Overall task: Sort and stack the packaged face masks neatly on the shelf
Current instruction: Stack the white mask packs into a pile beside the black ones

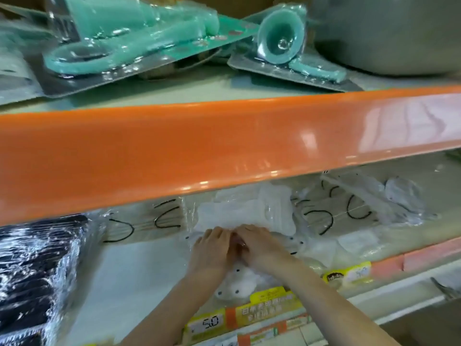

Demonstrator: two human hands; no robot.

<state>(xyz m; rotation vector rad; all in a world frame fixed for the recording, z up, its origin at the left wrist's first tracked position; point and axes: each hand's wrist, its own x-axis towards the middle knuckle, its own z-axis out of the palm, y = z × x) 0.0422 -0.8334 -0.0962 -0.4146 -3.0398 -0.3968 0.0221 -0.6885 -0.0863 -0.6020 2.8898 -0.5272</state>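
Shelving in a shop, orange-fronted: upper shelf edge [224,146] running across the view, glossy. Above it, teal plastic items in blister packs [139,38], lying tilted and overlapping, beside a grey bin [389,33] at the right. Below, pale lower shelf [129,270] with yellow price tags [249,313] along its front lip, one marked 50. At the left of that shelf, wrapped black stack [37,273] in shiny film. Toward the back, clear packs of white face masks [249,213], with black ear loops showing through the packs on either side. Both arms reached in from below, hands side by side and touching. Left hand [212,248] laid palm down on a white mask pack [237,283] with black dots, fingers fairly straight. Right hand [262,245] over the same pack, fingers bent; clenched on it or merely pressing, cannot tell through the blur.
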